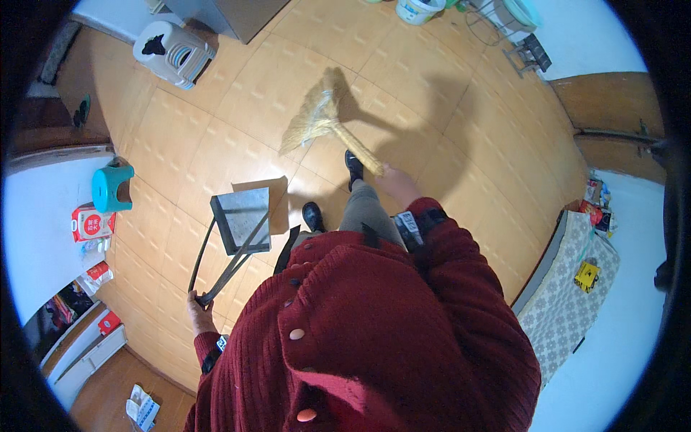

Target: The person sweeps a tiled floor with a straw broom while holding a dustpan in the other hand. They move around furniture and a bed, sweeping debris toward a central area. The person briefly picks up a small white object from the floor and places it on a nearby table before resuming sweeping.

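Sweeping seems only partly done, judging by how things lie: the tan floor (237, 108) is being brushed by a straw broom (320, 119), while the dustpan (242, 216) is held clear of the tiles, with nothing seen gathered in it. The broom's handle is gripped by the right hand (398, 183); the dustpan's long handle is clenched in the left hand (200, 309).

Open tiled floor (216, 137) spreads ahead of the broom (317, 119) and dustpan (241, 219). Obstacles ring it: a white stool (173, 50) far left, a teal stool (111, 189) by the left wall, a bucket (417, 9) ahead, a bed (568, 288) at right.
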Available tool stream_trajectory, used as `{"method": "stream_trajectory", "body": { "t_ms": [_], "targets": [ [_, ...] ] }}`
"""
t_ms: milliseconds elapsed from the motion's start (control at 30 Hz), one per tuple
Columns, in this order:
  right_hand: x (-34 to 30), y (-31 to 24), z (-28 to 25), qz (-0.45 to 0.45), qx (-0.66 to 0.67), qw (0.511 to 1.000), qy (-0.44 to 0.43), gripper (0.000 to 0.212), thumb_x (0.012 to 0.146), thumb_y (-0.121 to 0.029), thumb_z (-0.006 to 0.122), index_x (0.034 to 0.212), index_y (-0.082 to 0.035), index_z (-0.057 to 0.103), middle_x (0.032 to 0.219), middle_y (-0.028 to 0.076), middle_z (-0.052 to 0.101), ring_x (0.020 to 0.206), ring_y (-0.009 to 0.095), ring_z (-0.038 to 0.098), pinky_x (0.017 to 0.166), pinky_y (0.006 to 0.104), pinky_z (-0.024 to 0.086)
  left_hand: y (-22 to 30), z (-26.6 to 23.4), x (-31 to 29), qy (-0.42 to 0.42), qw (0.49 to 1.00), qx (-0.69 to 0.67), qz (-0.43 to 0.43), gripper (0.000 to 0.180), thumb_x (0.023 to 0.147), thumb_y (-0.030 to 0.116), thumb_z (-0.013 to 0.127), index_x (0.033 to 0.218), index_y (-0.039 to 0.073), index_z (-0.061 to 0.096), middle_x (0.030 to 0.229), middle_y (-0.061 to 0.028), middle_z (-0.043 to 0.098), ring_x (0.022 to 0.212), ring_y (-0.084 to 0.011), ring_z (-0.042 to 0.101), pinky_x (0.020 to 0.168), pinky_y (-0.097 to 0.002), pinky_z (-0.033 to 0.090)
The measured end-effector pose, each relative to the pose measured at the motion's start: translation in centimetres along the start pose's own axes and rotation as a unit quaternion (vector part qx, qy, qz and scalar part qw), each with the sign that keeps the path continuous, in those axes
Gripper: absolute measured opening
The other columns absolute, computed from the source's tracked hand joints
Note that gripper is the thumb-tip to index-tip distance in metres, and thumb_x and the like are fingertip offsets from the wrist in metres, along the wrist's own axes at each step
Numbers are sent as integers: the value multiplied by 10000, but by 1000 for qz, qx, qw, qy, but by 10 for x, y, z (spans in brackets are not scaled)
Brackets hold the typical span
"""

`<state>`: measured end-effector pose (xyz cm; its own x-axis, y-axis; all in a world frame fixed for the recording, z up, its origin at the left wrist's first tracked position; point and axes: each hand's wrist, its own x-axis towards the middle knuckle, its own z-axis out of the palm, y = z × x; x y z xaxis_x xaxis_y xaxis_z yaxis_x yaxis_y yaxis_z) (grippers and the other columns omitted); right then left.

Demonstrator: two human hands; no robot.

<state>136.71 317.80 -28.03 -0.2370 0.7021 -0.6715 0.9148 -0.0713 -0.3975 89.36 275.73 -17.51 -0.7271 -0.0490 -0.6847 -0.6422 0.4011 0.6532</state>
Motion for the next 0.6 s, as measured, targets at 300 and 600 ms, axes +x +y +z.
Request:
{"method": "stream_trajectory", "body": {
  "t_ms": [300, 600],
  "targets": [
    [47, 119, -56, 24, 65, 996, -47, 411, 806, -358, 426, 1067, -61, 534, 1046, 223, 549, 976, 376, 523, 825, 425, 416, 31, 80, -55, 20, 1000, 16, 4, 204, 740, 308, 604, 808, 155, 487, 703, -5, 516, 751, -161, 551, 685, -388, 395],
    [40, 269, -146, 140, 76, 987, 14, 258, 785, -207, 489, 911, 15, 524, 691, 174, 553, 628, 279, 589, 493, 355, 487, 54, 156, -80, 20, 999, 1, 40, 211, 747, 318, 599, 829, 155, 493, 736, -5, 508, 733, -162, 540, 702, -404, 393]
  ]
}}
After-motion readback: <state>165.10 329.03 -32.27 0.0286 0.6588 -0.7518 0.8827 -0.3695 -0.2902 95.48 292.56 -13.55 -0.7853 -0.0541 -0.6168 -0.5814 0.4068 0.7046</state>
